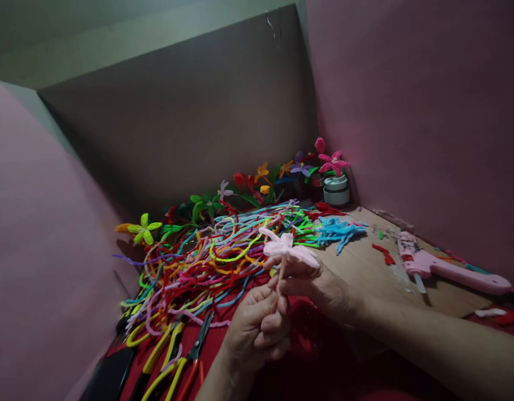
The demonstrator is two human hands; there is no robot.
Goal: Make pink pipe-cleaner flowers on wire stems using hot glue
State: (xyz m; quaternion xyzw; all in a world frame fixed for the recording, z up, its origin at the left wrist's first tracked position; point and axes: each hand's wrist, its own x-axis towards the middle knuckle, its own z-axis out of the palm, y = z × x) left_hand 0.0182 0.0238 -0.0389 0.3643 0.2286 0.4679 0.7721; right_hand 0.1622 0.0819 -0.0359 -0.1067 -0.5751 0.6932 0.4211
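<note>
A pale pink pipe-cleaner flower is held up in front of me, its petals spread and its stem pointing down. My left hand is closed in a pinch around the lower stem. Just above it, my right hand grips the stem near the base of the petals, with some fingers behind the flower. Behind both hands lies a big tangled heap of coloured pipe cleaners.
Scissors and yellow-handled pliers lie at lower left. On the right, a pink glue gun rests on a brown board. Finished flowers stand along the back, beside a round pale container. Pink walls flank both sides.
</note>
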